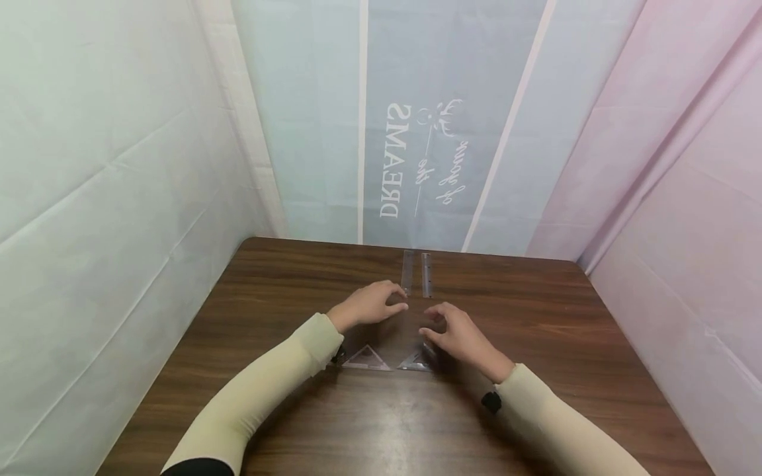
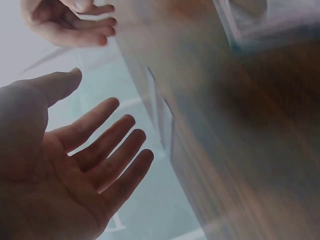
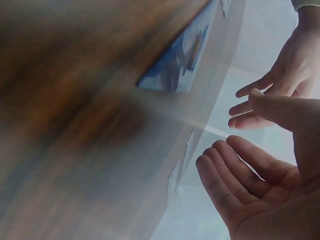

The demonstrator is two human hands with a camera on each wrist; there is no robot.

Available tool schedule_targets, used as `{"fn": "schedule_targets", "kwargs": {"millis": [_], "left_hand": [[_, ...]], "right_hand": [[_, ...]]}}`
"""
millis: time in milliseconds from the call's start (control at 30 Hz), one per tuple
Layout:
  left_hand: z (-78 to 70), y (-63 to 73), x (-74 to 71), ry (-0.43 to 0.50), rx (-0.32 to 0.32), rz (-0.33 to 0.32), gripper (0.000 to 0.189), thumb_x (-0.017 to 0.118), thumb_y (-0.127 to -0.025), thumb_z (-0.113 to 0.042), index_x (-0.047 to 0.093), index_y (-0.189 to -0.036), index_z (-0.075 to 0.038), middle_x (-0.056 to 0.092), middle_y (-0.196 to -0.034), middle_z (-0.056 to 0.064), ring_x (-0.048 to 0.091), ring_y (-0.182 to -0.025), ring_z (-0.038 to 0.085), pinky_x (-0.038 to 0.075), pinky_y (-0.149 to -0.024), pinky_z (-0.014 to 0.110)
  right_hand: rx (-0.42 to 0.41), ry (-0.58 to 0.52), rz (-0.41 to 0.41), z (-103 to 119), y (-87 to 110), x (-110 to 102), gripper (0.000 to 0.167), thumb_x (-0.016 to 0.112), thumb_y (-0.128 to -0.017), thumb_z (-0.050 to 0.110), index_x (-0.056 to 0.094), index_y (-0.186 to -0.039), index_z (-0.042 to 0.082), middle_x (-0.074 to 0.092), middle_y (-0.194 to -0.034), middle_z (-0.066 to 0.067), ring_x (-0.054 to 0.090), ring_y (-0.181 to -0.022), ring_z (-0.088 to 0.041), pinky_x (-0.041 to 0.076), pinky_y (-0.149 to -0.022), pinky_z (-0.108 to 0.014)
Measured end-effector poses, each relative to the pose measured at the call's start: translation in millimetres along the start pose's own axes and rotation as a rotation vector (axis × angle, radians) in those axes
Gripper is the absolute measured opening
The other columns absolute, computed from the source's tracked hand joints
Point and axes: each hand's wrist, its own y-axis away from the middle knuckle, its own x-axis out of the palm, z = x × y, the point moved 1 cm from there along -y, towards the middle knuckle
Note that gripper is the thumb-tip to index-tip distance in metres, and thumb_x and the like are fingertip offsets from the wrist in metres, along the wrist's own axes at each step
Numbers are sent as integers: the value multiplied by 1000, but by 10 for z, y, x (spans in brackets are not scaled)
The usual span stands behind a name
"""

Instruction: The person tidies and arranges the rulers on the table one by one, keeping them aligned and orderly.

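Note:
Both hands hover over a dark wooden table, holding nothing. In the head view my left hand (image 1: 370, 303) is just below the near end of a clear ruler (image 1: 407, 272), its fingers loosely bent in the left wrist view. A second clear ruler (image 1: 426, 275) lies beside the first, to its right. My right hand (image 1: 463, 335) has relaxed fingers and partly covers a clear set square (image 1: 415, 361). Left of that, another clear set square (image 1: 368, 358) lies flat near my left wrist.
The wooden table (image 1: 286, 277) ends at a hanging cloth (image 1: 321, 132) with mirrored lettering. Pale cloth walls (image 1: 119, 198) stand along the left and right sides. A dark wrist device (image 1: 491, 401) sits under the right cuff.

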Motion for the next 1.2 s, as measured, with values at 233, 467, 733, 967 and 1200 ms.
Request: {"fn": "schedule_targets", "kwargs": {"millis": [233, 467, 733, 967, 1200], "left_hand": [[183, -200, -87, 72, -29, -38, 48, 63, -111, -37, 62, -146, -5, 60, -150, 16, 56, -142, 33, 47, -116, 51], [345, -390, -81, 88, -78, -47, 47, 62, -111, -32, 57, -151, -9, 55, -155, 15, 54, -144, 33, 46, -117, 51], [486, -597, -103, 58, -87, -41, 47, 62, -111, -31, 56, -152, -8, 56, -153, 17, 55, -142, 33, 47, -116, 49], [585, -742, -71, 61, -80, -31, 47, 60, -112, -31, 54, -154, -8, 54, -157, 14, 51, -147, 30, 42, -121, 46], [577, -842, -80, 63, -78, -2, 51, 58, -113, -31, 50, -158, -8, 50, -161, 14, 47, -151, 31, 40, -122, 48]], "right_hand": [[22, -42, -19, 19, -228, -45, 46, 84, -97, 27, 70, -131, -1, 71, -122, -15, 69, -110, -30, 59, -93, -51], [71, -61, -12, 5, -456, -26, 48, 83, -98, 28, 69, -131, -3, 70, -123, -17, 69, -109, -31, 59, -92, -50], [131, -40, -21, -12, -705, 23, 52, 85, -96, 30, 68, -129, -6, 70, -123, -20, 71, -110, -35, 60, -92, -51], [158, -24, -16, -55, -910, 71, 52, 86, -95, 29, 67, -127, -8, 70, -119, -21, 72, -106, -33, 61, -90, -48], [191, -14, -16, -59, -1071, 109, 51, 87, -94, 30, 68, -121, -9, 71, -109, -20, 68, -91, -28, 59, -81, -46]]}}
